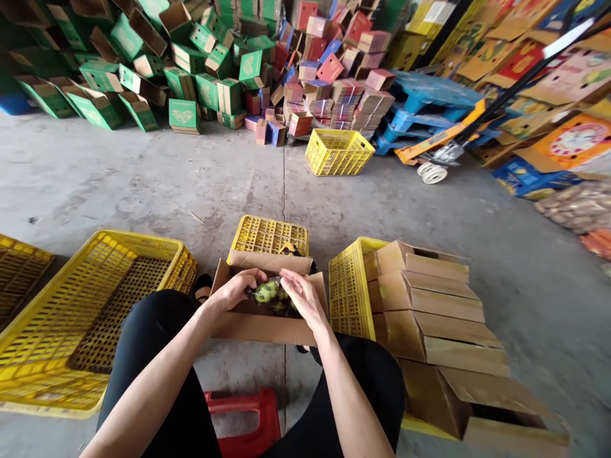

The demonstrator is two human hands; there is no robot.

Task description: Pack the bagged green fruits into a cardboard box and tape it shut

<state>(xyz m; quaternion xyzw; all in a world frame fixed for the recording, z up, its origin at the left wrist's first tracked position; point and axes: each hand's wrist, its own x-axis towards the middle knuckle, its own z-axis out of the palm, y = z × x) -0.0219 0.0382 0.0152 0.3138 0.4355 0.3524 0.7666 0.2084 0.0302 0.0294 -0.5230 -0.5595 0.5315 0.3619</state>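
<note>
An open brown cardboard box rests between my knees, leaning on an upturned yellow crate. Inside it lie green-yellow fruits. My left hand reaches into the box from the left, fingers curled over one fruit. My right hand comes in from the right, fingers bent down onto the fruits beside it. How firmly either hand grips is partly hidden by the fingers.
A large yellow crate lies at my left. Another yellow crate at my right holds stacked folded cardboard boxes. A red stool is under me. Piles of green and pink boxes, a yellow basket and a pallet jack stand farther off.
</note>
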